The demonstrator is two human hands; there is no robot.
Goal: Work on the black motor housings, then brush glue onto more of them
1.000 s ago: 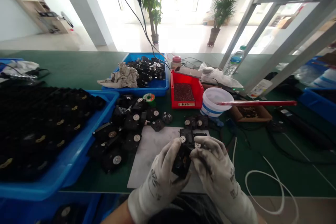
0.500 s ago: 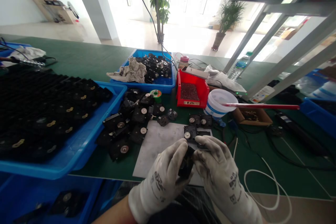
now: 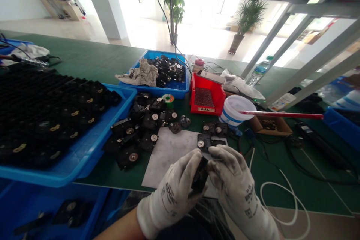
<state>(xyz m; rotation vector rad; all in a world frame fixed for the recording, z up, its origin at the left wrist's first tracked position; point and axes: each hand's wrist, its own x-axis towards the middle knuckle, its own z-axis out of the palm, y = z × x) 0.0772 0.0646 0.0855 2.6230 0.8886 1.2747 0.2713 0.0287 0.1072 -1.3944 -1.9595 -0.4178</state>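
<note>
A black part (image 3: pixel 199 177) is held over the front edge of a white sheet (image 3: pixel 165 150). My left hand (image 3: pixel 180 185), in a grey-white glove, has its fingers wrapped round the part from the left. My right hand (image 3: pixel 233 182), gloved the same way, pinches the part's upper right side, and its fingertips hide some of it. Just beyond my hands lie a few black units with round metal discs (image 3: pixel 203 142). More such black units (image 3: pixel 129 131) are heaped left of the sheet.
A large blue tray (image 3: pixel 84 163) full of black units stands left. Behind are a blue tray (image 3: pixel 168 92) of parts, a red bin (image 3: pixel 222 99) and a white bucket (image 3: pixel 234 110) with a red-handled tool across it. Right: cardboard box (image 3: pixel 277 132), white cable (image 3: pixel 295 195), metal posts.
The view has shifted slightly. Both hands keep their grip on the black part, which looks turned a little, showing more of its face.
</note>
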